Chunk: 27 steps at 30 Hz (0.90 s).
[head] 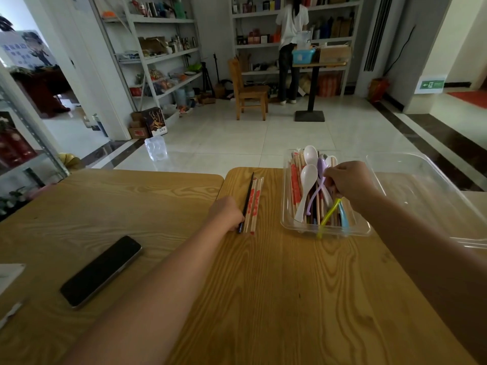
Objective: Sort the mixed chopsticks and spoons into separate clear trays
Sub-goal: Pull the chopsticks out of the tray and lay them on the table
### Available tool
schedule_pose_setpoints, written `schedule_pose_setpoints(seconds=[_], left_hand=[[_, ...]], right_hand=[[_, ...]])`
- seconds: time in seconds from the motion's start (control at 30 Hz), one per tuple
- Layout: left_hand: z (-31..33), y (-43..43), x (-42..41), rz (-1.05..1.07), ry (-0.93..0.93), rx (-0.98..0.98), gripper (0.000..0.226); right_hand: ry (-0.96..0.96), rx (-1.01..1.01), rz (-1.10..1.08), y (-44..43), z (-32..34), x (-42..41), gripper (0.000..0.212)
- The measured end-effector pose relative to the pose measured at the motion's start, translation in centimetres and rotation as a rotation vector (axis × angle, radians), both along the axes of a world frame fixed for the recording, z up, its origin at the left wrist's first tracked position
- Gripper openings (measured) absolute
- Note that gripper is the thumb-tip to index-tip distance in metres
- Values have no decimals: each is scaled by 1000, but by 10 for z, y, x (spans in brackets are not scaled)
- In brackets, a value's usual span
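The mixed chopsticks and spoons sit in a small clear plastic tray (pixel 342 231) at the far edge of the wooden counter (pixel 276 299), right of its middle. The right hand (pixel 347 180) reaches into this tray with its fingers curled down among the spoon handles. The hand itself hides what they close on, so I cannot tell whether it has a grip or on which piece.

The likely trouble is the tangle. A long lilac plastic spoon (pixel 321 167) lies crossed with the white plastic spoons (pixel 307 180), and a lime-green spoon handle (pixel 328 214) pokes over the near rim. Lifting one spoon could drag a neighbour out, or shift the light tray towards the far edge.

Under the spoons, the tray holds wooden chopsticks in red-printed paper sleeves (pixel 295 185) and a blue spoon (pixel 344 217) by the near right corner.

Just left of the tray, the loose chopsticks (pixel 253 204) lie side by side on the bare counter. One is dark and the rest are sleeved wood. The left hand (pixel 225 212) grips their near ends with curled fingers. They could roll apart if let go.

A larger clear plastic tray (pixel 427 196) at the far right corner appears to hold nothing. A black phone (pixel 101 270) lies well apart near the left edge.
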State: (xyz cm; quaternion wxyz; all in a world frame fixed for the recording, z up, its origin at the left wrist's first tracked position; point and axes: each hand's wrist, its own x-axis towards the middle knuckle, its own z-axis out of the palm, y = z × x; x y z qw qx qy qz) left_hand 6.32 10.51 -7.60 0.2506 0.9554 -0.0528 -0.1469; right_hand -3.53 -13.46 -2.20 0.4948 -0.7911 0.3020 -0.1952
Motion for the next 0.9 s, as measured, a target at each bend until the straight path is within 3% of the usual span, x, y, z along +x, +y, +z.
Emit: schedule_pose_setpoints(seconds=[0.2,0.37,0.57,0.9], left_hand=[[9,-1,-2,-12,-104,31,7],[29,-17,-11,-63,-201,-131,20],[53,-43,-32,-166,-166,-360,9],[69,-74,-47,-289,-90,-488,6]], right_hand=[[-12,-38,-80,-15,-2,3,26],[95,-139,-143,-22,-5,-1,30],[126,-207,-101,-25,-14,-3,24],[207,-241,-32,-39,2,36,20]])
